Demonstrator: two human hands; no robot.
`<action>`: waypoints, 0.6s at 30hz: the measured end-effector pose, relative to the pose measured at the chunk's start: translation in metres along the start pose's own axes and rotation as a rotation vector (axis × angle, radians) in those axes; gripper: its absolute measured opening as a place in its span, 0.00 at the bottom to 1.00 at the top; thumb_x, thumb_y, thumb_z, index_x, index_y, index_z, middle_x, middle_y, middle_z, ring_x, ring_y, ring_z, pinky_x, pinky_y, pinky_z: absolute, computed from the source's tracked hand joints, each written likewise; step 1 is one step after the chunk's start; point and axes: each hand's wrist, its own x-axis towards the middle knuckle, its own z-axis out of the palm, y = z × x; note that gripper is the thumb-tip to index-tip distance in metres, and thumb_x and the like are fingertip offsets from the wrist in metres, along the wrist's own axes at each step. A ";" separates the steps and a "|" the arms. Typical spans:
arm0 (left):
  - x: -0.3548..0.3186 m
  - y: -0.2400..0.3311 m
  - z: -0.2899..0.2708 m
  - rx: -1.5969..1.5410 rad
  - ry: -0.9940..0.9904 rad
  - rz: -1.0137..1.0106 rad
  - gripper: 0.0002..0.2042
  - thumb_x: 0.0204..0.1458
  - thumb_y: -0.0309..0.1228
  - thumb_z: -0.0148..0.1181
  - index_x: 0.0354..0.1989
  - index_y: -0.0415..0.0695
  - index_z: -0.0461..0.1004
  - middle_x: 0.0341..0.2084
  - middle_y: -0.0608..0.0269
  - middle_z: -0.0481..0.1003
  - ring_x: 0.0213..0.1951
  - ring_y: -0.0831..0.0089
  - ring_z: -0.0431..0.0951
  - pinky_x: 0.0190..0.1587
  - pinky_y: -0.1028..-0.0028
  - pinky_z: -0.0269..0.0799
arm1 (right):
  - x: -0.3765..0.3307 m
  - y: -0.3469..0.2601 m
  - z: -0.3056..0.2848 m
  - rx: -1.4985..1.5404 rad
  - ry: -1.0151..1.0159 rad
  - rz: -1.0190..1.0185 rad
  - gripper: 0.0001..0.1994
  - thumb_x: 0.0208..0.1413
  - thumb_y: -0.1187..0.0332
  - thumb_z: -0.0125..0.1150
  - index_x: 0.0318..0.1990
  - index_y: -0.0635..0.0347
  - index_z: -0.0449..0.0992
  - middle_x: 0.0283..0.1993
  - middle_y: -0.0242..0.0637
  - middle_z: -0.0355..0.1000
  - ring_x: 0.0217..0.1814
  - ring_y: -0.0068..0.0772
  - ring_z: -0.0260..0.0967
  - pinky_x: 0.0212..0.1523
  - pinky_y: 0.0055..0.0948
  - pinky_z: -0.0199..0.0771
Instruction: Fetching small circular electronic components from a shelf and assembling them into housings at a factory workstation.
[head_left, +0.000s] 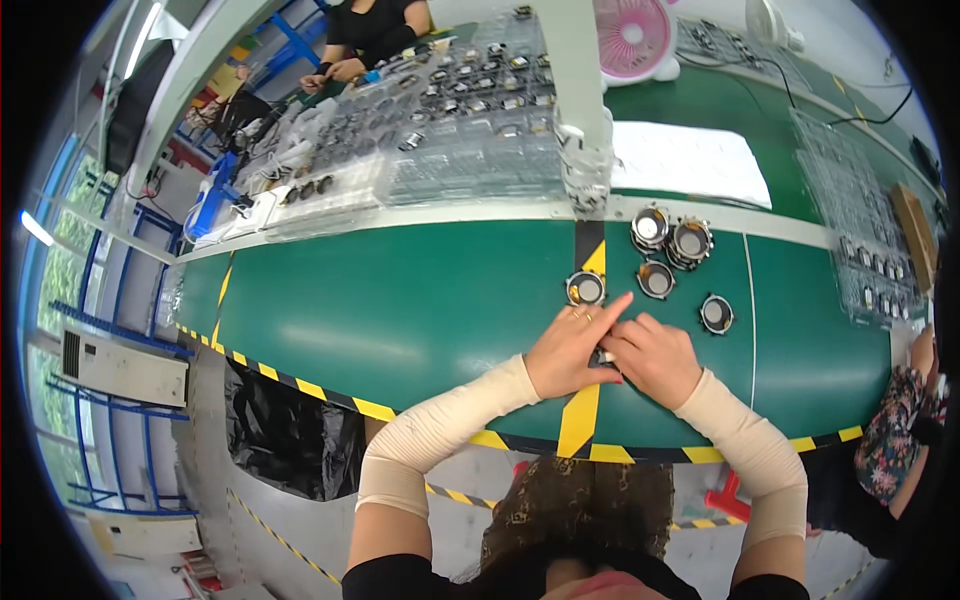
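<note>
I am looking down on a factory assembly line; the green conveyor belt (400,310) with its yellow-and-black hazard edging says as much; on the belt sit several small round metal parts (672,243), all alike, as in batch work; just beyond the belt's far edge lie clear plastic trays (470,110) filled with rows of small components; more such trays (860,210) stand off the belt's right end; a pink desk fan (633,38) stands beyond the belt; another worker (372,35) sits at the far side of the trays, and a person in a flowered sleeve (900,430) stands by the belt's right end.
</note>
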 end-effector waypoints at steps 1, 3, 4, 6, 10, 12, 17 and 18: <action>-0.001 0.000 -0.002 -0.013 -0.018 -0.013 0.50 0.36 0.39 0.73 0.67 0.41 0.48 0.39 0.54 0.70 0.44 0.58 0.70 0.53 0.62 0.59 | 0.002 0.001 0.000 -0.005 0.012 -0.018 0.15 0.34 0.69 0.64 0.35 0.53 0.76 0.34 0.25 0.68 0.33 0.26 0.66 0.25 0.26 0.70; -0.002 0.000 -0.003 -0.022 -0.011 -0.013 0.50 0.36 0.39 0.73 0.67 0.41 0.47 0.39 0.53 0.69 0.43 0.57 0.69 0.52 0.62 0.59 | 0.004 0.001 -0.002 0.008 -0.007 -0.055 0.14 0.34 0.69 0.63 0.35 0.53 0.76 0.33 0.25 0.67 0.33 0.26 0.66 0.25 0.26 0.70; -0.002 0.000 -0.004 -0.019 -0.015 -0.020 0.50 0.36 0.40 0.73 0.67 0.41 0.48 0.40 0.53 0.69 0.43 0.57 0.69 0.52 0.63 0.59 | 0.007 0.002 -0.003 0.014 -0.010 -0.074 0.13 0.35 0.69 0.63 0.34 0.53 0.76 0.32 0.26 0.67 0.32 0.27 0.66 0.25 0.26 0.70; 0.000 0.001 -0.006 -0.016 -0.013 -0.019 0.50 0.36 0.40 0.73 0.67 0.42 0.48 0.40 0.53 0.69 0.43 0.57 0.69 0.52 0.63 0.59 | 0.009 0.006 -0.004 0.015 -0.007 -0.105 0.12 0.35 0.69 0.62 0.33 0.54 0.75 0.32 0.26 0.67 0.32 0.27 0.66 0.25 0.26 0.70; 0.002 0.004 -0.009 -0.002 -0.023 -0.015 0.50 0.36 0.36 0.72 0.68 0.43 0.45 0.42 0.51 0.69 0.46 0.55 0.68 0.52 0.62 0.59 | 0.014 0.009 -0.006 0.037 -0.025 -0.164 0.10 0.37 0.70 0.61 0.32 0.55 0.75 0.30 0.28 0.66 0.31 0.27 0.67 0.25 0.26 0.70; -0.003 0.000 -0.002 -0.011 -0.034 -0.031 0.50 0.39 0.42 0.72 0.68 0.42 0.46 0.42 0.50 0.68 0.45 0.54 0.68 0.52 0.62 0.59 | 0.009 0.010 0.001 0.052 -0.019 -0.170 0.09 0.38 0.71 0.60 0.31 0.56 0.74 0.30 0.29 0.66 0.30 0.28 0.68 0.25 0.26 0.70; 0.003 -0.001 -0.002 0.008 -0.034 -0.017 0.50 0.39 0.42 0.71 0.68 0.43 0.45 0.43 0.51 0.68 0.46 0.56 0.69 0.52 0.63 0.59 | 0.009 0.015 0.000 0.117 0.020 -0.165 0.08 0.40 0.72 0.60 0.31 0.58 0.73 0.30 0.30 0.66 0.31 0.29 0.69 0.26 0.28 0.71; 0.003 -0.001 -0.002 0.003 -0.034 -0.017 0.50 0.39 0.42 0.71 0.68 0.43 0.45 0.43 0.51 0.69 0.45 0.56 0.69 0.52 0.63 0.59 | 0.009 0.015 -0.001 0.115 0.015 -0.159 0.08 0.39 0.72 0.61 0.31 0.58 0.73 0.30 0.31 0.66 0.31 0.29 0.69 0.26 0.28 0.71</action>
